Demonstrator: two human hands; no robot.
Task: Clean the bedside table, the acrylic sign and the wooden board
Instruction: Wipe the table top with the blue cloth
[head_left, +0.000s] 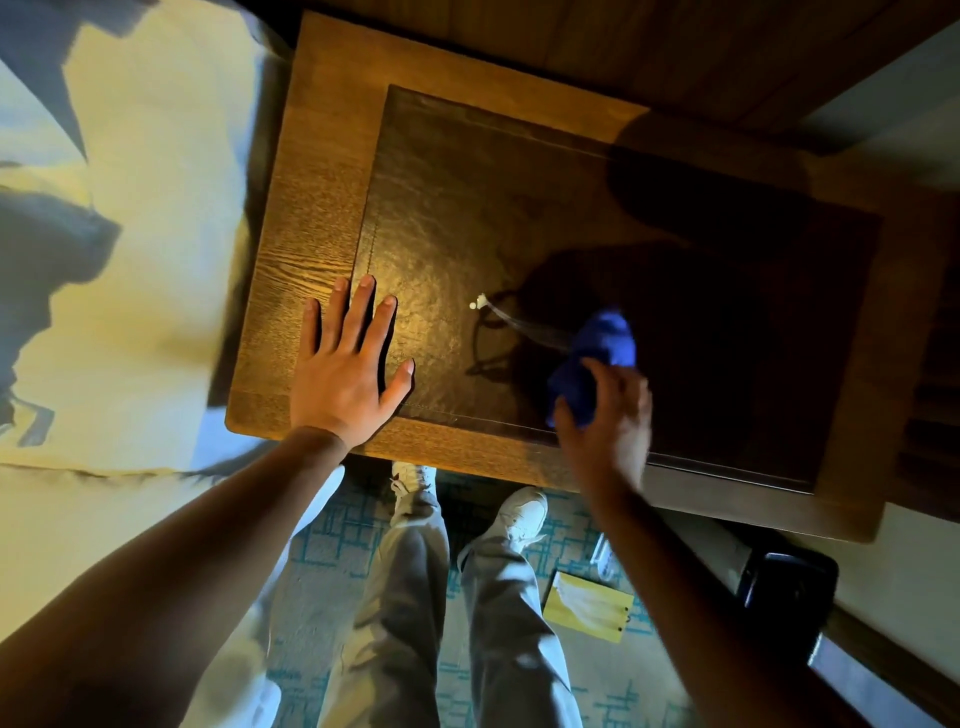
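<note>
Head view: left hand (347, 371) spread flat on bedside table (311, 218); right hand (605, 415) grips blue cloth (597, 353).

The left hand (347, 374) is lying palm down with fingers straight and spread and the thumb splayed toward the right, its bare forearm reaching up from the lower left corner of the view. The right hand (608, 415) is curling its fingers and thumb in a closed grip around a bunched blue cloth (597, 353), wrist bent and knuckles facing the camera, its outline slightly blurred. The right forearm is extending in from the lower right, and both arms are angling inward, hands well apart.
</note>
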